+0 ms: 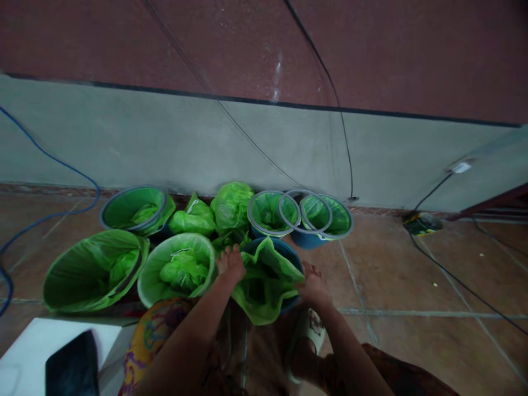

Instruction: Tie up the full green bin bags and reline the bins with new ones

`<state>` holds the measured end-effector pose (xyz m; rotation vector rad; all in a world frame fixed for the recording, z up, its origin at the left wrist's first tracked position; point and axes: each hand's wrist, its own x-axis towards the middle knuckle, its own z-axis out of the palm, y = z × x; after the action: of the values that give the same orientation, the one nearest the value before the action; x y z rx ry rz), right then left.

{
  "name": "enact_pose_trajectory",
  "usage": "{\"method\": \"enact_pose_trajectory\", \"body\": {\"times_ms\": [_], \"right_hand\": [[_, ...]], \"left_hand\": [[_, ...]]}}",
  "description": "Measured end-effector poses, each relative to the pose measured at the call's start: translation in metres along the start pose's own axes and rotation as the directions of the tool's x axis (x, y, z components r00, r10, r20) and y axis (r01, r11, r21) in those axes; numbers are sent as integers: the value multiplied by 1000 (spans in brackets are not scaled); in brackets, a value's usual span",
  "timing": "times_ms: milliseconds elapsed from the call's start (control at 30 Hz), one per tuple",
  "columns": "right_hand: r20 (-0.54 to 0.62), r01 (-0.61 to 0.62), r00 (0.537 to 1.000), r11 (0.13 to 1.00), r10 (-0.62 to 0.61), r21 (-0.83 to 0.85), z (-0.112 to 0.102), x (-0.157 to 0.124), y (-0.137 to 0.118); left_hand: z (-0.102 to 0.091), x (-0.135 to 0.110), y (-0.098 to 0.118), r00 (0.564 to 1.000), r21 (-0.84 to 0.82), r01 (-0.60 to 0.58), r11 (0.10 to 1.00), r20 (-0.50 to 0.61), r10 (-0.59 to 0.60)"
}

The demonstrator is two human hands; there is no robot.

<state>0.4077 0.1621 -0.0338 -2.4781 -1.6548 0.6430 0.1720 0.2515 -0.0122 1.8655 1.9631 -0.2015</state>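
Observation:
A blue bin [293, 257] stands on the floor right in front of me, with a green plastic liner bag [264, 280] draped into and over it. My left hand [231, 263] grips the bag at the bin's left rim. My right hand [314, 285] holds the bag's edge at the right rim. The bag hangs loosely over the near side of the bin.
Several other bins with green liners [177, 269] [97, 269] [134, 208] [274, 212] [328, 217] crowd the floor along the grey wall. A loose grey ring [303, 212] lies over two of them. Cables [41, 220] [454, 275] trail across the tiles. A white box [28, 352] with a dark phone [72, 366] sits at lower left.

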Motion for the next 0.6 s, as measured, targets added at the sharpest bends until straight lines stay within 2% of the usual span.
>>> {"method": "enact_pose_trajectory", "body": {"times_ms": [67,167,267,367,467,533,600], "right_hand": [[14,59,998,998,-59,13,0,12,-27],[7,56,998,998,-56,4,6,33,-54],[-28,30,999,999,-30,-23,17,52,-60],[-38,73,997,997,-72,18,26,64,-49],[-60,73,996,992,-67,100,26,73,-32],[-106,51,994,983,-32,175,22,81,-23],[-136,54,990,968,-21,244,17,92,-16]], "left_hand": [[3,0,11,996,4,-93,996,-9,93],[8,6,22,981,-21,-194,981,-21,194],[13,14,27,970,-47,-239,970,-43,237],[15,20,28,962,-44,-270,962,-38,269],[11,27,27,976,-55,-202,978,-90,197],[7,34,26,991,-104,-92,990,-107,81],[4,44,24,997,-161,23,987,-74,-35]]}}
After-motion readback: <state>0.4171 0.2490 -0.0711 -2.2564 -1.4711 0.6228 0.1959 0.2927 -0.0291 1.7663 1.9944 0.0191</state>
